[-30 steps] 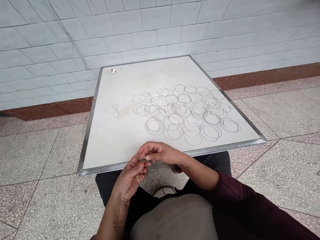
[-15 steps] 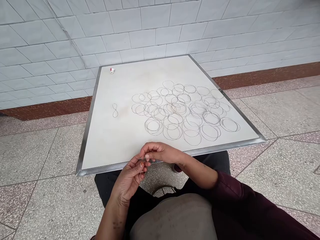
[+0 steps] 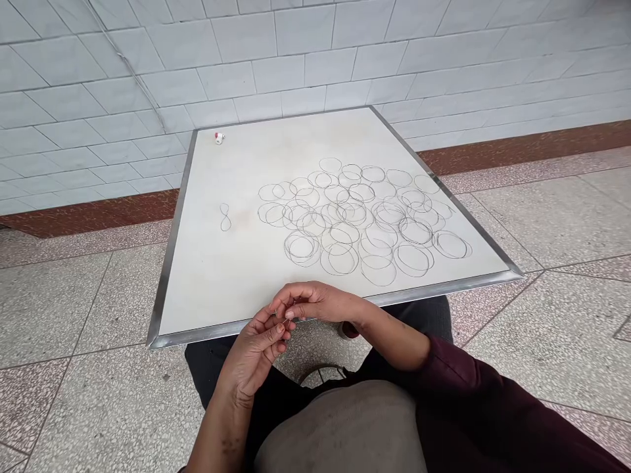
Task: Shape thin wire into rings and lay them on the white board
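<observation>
My left hand (image 3: 259,345) and my right hand (image 3: 315,303) meet over the near edge of a white table (image 3: 211,282). Both pinch a thin wire (image 3: 287,322), mostly hidden between the fingers. Many thin wire rings (image 3: 340,258) lie overlapping across the middle and right of the tabletop. To the left of them rests a small wire twisted into a figure eight (image 3: 225,217).
A small white and red object (image 3: 219,138) sits at the table's far left corner. A metal rim (image 3: 444,288) edges the tabletop. Behind it stands a tiled wall (image 3: 305,33). My legs are under the near edge.
The fingers of my right hand have shifted slightly over the wire, and less of the wire shows below the hands. The things on the table lie as before.
</observation>
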Demonstrator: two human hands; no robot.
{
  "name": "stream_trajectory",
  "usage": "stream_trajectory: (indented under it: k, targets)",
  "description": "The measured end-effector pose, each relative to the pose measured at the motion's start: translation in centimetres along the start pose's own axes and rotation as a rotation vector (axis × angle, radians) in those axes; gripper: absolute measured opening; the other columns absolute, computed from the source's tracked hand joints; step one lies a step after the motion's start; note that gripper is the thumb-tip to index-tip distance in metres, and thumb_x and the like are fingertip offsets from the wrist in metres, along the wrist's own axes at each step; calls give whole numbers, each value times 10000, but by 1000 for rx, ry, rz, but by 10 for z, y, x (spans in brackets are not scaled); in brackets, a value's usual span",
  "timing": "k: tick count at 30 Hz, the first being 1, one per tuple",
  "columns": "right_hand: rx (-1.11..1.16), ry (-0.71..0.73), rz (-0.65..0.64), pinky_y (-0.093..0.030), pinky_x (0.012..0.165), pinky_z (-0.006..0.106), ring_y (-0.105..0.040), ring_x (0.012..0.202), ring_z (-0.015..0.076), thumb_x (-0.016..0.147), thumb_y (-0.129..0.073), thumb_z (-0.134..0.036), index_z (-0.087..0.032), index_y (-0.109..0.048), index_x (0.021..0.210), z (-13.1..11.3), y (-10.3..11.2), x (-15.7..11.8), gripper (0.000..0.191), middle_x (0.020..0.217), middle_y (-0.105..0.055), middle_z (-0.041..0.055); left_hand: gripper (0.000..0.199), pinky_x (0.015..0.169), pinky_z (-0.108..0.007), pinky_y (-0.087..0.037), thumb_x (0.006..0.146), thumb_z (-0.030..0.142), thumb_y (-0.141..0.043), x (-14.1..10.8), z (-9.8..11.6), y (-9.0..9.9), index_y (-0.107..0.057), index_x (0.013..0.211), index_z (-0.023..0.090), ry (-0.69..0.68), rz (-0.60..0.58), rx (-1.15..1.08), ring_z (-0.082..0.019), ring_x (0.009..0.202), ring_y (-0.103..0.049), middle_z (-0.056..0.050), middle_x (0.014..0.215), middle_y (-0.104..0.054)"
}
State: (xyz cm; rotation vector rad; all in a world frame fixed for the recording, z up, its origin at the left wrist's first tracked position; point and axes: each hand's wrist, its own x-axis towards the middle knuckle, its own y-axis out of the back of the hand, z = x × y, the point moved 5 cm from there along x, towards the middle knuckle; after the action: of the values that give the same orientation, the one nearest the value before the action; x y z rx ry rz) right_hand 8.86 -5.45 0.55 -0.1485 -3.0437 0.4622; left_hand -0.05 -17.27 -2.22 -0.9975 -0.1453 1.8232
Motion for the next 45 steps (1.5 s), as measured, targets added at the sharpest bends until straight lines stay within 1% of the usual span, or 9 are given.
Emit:
stream_trajectory:
  k: [6,10,15,19,29,34,38,40,45]
  targets:
    - [-38,15,4,-469,714,238,-628,800,102,953,-634,-328,-175,-643,1114,-2,3,-2,223,929,-663,20,400,569,-151,-464,710,233,-869,-1,1,0,-741,1081,156,0,5,4,-75,660,-618,-56,840,-731]
    - [-44,7,-7,-472,727,249,-633,810,111,962,-618,-344,-176,-638,1113,-1,1,-1,226,929,-658,22,439,547,-155,-464,664,228,-899,0,1,0,-746,1071,161,7,18,-8,-80,646,-620,-50,817,-733]
    - [-123,4,19,-468,732,246,-603,820,108,976,-592,-343,-184,-630,1118,-4,1,-2,217,956,-648,21,427,554,-171,-477,626,279,-922,0,1,0,-755,997,151,13,47,-25,-97,653,-637,-66,817,-747]
    - [-148,-17,33,-476,731,251,-608,802,107,983,-576,-369,-196,-614,1151,-4,1,-2,244,952,-648,17,449,569,-183,-478,627,269,-921,-1,2,0,-749,1023,144,-3,60,-10,-102,665,-639,-72,829,-752]
    - [-201,-4,36,-490,754,269,-600,803,113,991,-563,-343,-206,-611,1168,-3,1,-2,230,944,-644,13,409,627,-223,-478,672,299,-893,4,-4,7,-749,1024,149,-23,51,-11,-132,727,-661,-82,869,-754]
    - [-188,-6,6,-498,750,274,-622,797,120,1003,-539,-339,-193,-607,1173,-4,-1,-1,234,902,-644,13,366,672,-230,-487,674,284,-893,5,-7,8,-756,992,164,-14,38,-45,-162,834,-682,-59,870,-735]
    - [-168,10,-16,-505,747,276,-620,760,117,1004,-535,-332,-187,-619,1166,-6,-5,0,233,857,-644,5,308,616,-205,-461,664,282,-899,3,-7,4,-760,918,178,5,-1,-55,-148,803,-684,-37,841,-718]
    - [-209,19,-3,-508,768,277,-628,768,116,1001,-539,-321,-193,-630,1172,-8,-5,1,232,879,-660,7,301,588,-192,-448,660,266,-901,2,-6,3,-759,912,183,11,-10,-56,-141,789,-683,-32,830,-711]
    - [-371,40,55,-510,813,266,-655,847,120,988,-551,-275,-227,-632,1212,-10,-6,1,243,997,-696,16,370,564,-190,-454,653,247,-904,1,-4,4,-757,987,191,1,11,-32,-153,786,-690,-31,810,-705]
